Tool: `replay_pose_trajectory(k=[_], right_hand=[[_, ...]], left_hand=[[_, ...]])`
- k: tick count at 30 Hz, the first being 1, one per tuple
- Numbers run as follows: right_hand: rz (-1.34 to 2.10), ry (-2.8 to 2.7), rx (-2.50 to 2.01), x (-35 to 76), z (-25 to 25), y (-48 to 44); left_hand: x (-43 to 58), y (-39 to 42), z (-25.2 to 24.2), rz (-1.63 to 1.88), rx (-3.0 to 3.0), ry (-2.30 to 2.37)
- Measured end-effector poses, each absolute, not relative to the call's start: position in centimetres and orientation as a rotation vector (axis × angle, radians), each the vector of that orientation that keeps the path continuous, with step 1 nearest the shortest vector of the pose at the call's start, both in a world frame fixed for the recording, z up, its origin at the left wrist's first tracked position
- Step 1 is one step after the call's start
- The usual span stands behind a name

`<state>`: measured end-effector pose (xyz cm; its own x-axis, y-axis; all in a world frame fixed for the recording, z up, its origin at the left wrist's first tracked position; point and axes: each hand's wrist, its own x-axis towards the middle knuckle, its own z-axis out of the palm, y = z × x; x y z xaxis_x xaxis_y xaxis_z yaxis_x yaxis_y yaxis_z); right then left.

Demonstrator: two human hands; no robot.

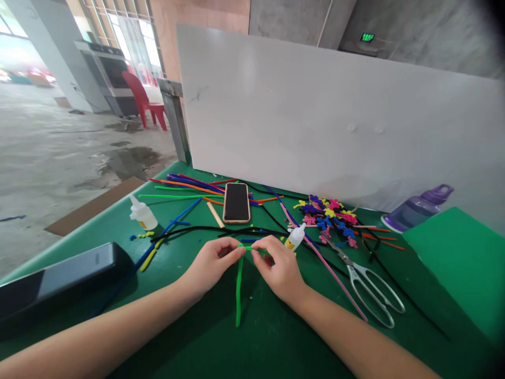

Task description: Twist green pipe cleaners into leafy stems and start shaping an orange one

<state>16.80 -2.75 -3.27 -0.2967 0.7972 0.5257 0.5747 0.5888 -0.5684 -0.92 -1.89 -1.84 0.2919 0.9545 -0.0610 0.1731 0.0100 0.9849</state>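
Note:
Between my two hands is a bright green pipe cleaner (pixel 239 295), with one length hanging down toward me and a short stretch running across from hand to hand. My left hand (pixel 211 263) pinches it at the bend between thumb and forefinger. A few centimetres to the right, my right hand (pixel 278 266) pinches the other part, whose end is hidden by the fingers. Just beyond my right hand a small white glue bottle (pixel 295 238) leans over. Black pipe cleaners (pixel 197 228) lie across the table behind both hands.
A phone (pixel 236 202), loose pipe cleaners (pixel 189 181) and a wooden stick (pixel 215 215) lie farther back. At left are another glue bottle (pixel 142 213) and a dark case (pixel 67 281). Scissors (pixel 369 284), colourful pipe-cleaner flowers (pixel 331 216) and a purple bottle (pixel 418 208) occupy the right. A white board (pixel 315 116) stands behind.

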Motion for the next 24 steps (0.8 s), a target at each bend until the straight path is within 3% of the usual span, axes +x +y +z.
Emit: replay_pose_trajectory(k=[24], right_hand=[[0.348, -1.969, -1.018, 16.77, -3.18, -2.76]], left_hand=[[-0.98, -1.85, -1.95, 0.846, 1.451, 1.084]])
